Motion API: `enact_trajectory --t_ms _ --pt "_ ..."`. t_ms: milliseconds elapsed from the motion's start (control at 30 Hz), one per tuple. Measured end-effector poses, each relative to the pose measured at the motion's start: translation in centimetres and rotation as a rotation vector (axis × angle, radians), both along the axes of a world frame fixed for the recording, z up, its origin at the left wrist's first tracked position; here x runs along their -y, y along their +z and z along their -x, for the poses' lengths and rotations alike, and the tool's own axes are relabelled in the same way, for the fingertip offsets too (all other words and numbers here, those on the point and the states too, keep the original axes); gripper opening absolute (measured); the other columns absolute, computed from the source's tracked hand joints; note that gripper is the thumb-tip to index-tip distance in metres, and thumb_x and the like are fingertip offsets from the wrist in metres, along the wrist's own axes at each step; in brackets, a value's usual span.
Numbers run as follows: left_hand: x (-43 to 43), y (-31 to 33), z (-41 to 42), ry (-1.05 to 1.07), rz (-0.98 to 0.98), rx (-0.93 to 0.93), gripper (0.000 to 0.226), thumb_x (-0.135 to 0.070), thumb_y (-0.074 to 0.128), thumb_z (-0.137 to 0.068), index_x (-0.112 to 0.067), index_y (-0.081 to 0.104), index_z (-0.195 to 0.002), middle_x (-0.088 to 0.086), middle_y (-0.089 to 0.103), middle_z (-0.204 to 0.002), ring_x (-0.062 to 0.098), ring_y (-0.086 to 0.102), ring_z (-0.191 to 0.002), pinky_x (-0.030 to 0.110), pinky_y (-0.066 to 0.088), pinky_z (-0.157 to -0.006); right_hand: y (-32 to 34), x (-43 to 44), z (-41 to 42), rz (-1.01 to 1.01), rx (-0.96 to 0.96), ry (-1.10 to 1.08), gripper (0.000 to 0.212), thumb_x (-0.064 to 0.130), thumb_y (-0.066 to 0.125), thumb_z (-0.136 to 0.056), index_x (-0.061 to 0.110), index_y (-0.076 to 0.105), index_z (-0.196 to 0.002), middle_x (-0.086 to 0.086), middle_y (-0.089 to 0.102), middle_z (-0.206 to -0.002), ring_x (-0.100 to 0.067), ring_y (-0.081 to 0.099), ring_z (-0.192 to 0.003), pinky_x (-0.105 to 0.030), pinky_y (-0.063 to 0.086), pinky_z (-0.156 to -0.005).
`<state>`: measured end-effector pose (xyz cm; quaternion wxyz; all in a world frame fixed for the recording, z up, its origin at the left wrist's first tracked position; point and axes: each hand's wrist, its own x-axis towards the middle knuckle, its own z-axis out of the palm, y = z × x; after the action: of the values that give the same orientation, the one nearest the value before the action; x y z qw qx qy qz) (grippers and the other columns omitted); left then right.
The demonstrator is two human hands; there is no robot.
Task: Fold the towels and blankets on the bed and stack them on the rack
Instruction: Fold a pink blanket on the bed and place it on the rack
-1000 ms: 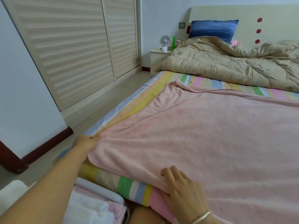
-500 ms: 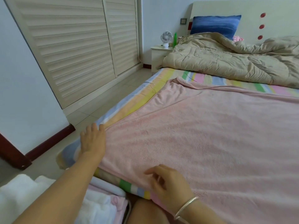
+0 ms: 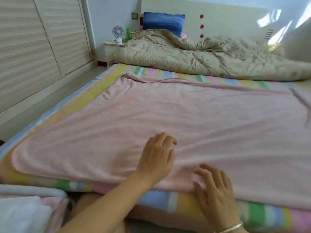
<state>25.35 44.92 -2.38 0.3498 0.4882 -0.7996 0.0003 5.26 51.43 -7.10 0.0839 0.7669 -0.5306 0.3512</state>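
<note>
A large pink towel (image 3: 193, 118) lies spread flat over the striped bed sheet (image 3: 176, 199). My left hand (image 3: 156, 157) rests palm down on the towel near its front edge, fingers relaxed. Just to its right, my right hand (image 3: 215, 192), with a silver bracelet on the wrist, lies on the towel's front hem with fingers spread. Neither hand grips the cloth. At the bottom left, folded white and pink towels (image 3: 28, 214) sit in a stack; the rack under them is hidden.
A crumpled beige quilt (image 3: 202, 59) covers the head of the bed, with a blue pillow (image 3: 163, 22) behind it. A bedside table (image 3: 111, 47) holds a small white fan (image 3: 118, 33). Louvred wardrobe doors (image 3: 33, 47) line the left wall.
My left hand let go of the towel's left corner and moved right to the middle front. My right hand slid right along the hem. The view turned right.
</note>
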Motion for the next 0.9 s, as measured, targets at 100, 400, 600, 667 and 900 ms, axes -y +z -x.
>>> enact_trajectory --t_ms 100,400,600,667,900 --pt "-2.8 -1.2 5.9 -0.226 0.157 0.024 0.003 -0.016 0.060 -0.082 -0.015 0.058 -0.084 0.001 0.055 -0.084 0.022 0.051 -0.077 0.033 0.041 -0.069 -0.3 -2.0 7.4 0.072 -0.035 -0.218 0.030 0.039 0.047 -0.092 0.016 0.066 -0.087 -0.003 0.061 -0.096 -0.030 0.056 -0.088 -0.042 0.042 -0.075" --pt "-4.4 -4.8 12.0 -0.345 0.154 0.372 0.028 -0.031 0.079 -0.069 -0.020 0.060 -0.087 -0.003 0.056 -0.081 0.016 0.052 -0.070 0.027 0.045 -0.056 -1.1 -4.1 16.6 0.018 -0.273 -0.294 0.025 0.029 0.050 -0.083 0.017 0.070 -0.092 -0.001 0.061 -0.092 -0.024 0.053 -0.085 -0.037 0.049 -0.067" --pt "-5.0 -3.7 12.8 -0.440 0.117 0.411 0.035 -0.014 0.076 -0.055 -0.017 0.061 -0.087 -0.004 0.054 -0.071 0.011 0.047 -0.053 0.023 0.040 -0.040 0.7 -4.5 17.3 -0.065 -0.111 -0.362 0.032 -0.008 0.071 -0.068 0.018 0.062 -0.084 0.002 0.059 -0.069 -0.023 0.057 -0.057 -0.031 0.043 -0.046" --pt "-5.5 -4.2 12.7 -0.506 0.150 0.473 0.031 -0.009 0.072 -0.056 -0.019 0.063 -0.084 -0.008 0.051 -0.063 0.008 0.043 -0.044 0.020 0.031 -0.034 0.5 -5.8 18.0 -0.081 -0.131 -0.334 0.039 -0.006 0.074 -0.067 0.023 0.058 -0.087 0.005 0.060 -0.068 -0.020 0.057 -0.054 -0.029 0.040 -0.042" --pt "-6.8 -5.5 12.5 -0.442 0.183 0.561 0.021 -0.028 0.069 -0.069 -0.020 0.059 -0.085 -0.005 0.049 -0.073 0.009 0.040 -0.044 0.022 0.025 -0.034 -1.7 -6.9 18.7 0.003 -0.257 -0.419 0.024 0.016 0.048 -0.074 0.016 0.061 -0.094 -0.002 0.057 -0.095 -0.026 0.053 -0.082 -0.036 0.046 -0.064"
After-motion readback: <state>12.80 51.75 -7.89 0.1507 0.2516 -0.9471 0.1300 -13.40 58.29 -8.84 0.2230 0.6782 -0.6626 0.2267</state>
